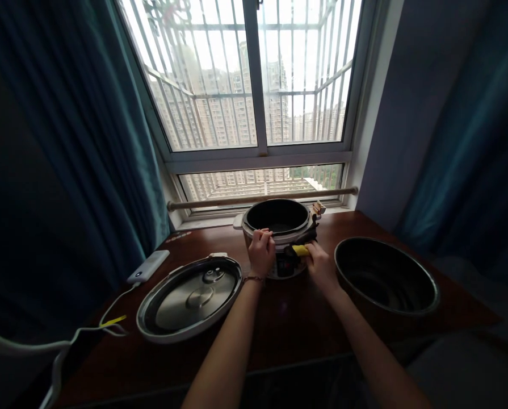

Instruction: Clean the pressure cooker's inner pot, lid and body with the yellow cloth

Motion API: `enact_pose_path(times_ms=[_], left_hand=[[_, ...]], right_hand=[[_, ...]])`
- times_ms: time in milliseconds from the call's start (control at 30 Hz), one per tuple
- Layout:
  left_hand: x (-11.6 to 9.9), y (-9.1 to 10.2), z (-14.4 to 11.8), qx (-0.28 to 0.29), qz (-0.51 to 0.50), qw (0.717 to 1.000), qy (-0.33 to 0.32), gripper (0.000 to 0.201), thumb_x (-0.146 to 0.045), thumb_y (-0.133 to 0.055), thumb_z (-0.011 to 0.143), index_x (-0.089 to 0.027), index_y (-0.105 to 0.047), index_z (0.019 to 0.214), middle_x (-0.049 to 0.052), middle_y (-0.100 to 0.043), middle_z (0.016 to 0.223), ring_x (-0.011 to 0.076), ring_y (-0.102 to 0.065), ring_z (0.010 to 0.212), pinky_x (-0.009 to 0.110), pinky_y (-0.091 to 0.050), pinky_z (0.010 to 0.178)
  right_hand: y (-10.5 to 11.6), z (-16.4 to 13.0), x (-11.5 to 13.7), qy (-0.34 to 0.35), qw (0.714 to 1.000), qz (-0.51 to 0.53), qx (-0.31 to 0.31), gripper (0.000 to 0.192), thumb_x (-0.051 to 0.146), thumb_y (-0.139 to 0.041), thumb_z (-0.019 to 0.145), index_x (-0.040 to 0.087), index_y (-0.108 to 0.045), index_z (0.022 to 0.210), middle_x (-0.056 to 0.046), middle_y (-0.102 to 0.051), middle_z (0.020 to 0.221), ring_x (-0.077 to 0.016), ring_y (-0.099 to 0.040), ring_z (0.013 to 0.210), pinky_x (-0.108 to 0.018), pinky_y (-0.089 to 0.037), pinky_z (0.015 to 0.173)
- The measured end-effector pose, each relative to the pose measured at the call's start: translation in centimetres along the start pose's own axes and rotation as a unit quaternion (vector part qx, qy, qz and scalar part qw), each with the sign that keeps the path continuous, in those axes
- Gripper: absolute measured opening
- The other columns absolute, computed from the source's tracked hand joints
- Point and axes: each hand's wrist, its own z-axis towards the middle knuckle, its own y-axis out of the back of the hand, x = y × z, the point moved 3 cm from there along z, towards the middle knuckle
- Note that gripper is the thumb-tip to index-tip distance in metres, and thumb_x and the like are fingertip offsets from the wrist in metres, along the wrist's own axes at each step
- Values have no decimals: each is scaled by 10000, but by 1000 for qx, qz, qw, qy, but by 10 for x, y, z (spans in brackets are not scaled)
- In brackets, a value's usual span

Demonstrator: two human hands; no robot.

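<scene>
An electric pressure cooker [256,232] with a dark inside stands near the window, its lid off. My left hand [261,250] is closed at the near rim of the cooker, fingers curled over the edge. In my right hand [320,262] is a dark and yellow cloth [300,250], bunched against the right front of the cooker. Part of the control panel [285,266] shows below the cloth. To the left lies the round lid [200,298], metal inner side up. The dark inner pot [385,275] sits on the right.
A white power bank [148,267] with a cable lies at the left, near the blue curtain [66,113]. White cords [24,345] cross the left table edge. A rail [262,199] runs along the window behind the cooker. The brown table [288,329] extends toward me.
</scene>
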Motion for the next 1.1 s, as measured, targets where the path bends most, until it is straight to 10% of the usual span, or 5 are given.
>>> enact_pose_path(times_ms=[133,500,700,900,1100], left_hand=[[-1,1,0,1,1,1000,6,179,-157,-422,816,-174,-581,896,59,-517,951,149,-532,944,291,-436,847],[-5,4,4,16,-29,999,42,211,-186,-402,831,-175,-606,883,69,-547,959,173,-527,1010,322,-430,867],[-39,29,-52,36,-202,951,229,396,-322,-467,824,-185,-481,1195,90,-483,1250,219,-383,1216,398,-285,1028],[-43,25,-169,176,-488,608,601,457,-409,-577,739,-93,-569,1069,156,-643,1001,274,-603,942,403,-471,818],[0,34,-196,131,-355,744,551,435,-239,-684,590,-98,-599,992,112,-666,959,262,-610,918,381,-468,830]], right_hand=[[-15,-43,-36,-156,956,242,-58,207,247,-535,734,175,-601,916,-53,-634,870,-218,-569,844,-342,-439,768],[-9,-86,-29,-363,526,768,-29,240,359,-452,809,240,-640,901,-17,-666,986,-208,-562,1011,-460,-381,911],[-10,-89,-3,-320,504,801,49,409,511,-359,823,270,-577,1072,-25,-569,1180,-230,-442,1164,-501,-322,945],[-43,-113,-19,-379,557,732,100,443,523,-375,801,223,-563,1068,-60,-581,1156,-240,-514,1081,-467,-405,871],[-55,-142,-68,-481,701,526,14,559,680,-344,729,199,-566,906,-100,-663,907,-238,-640,822,-390,-504,648]])
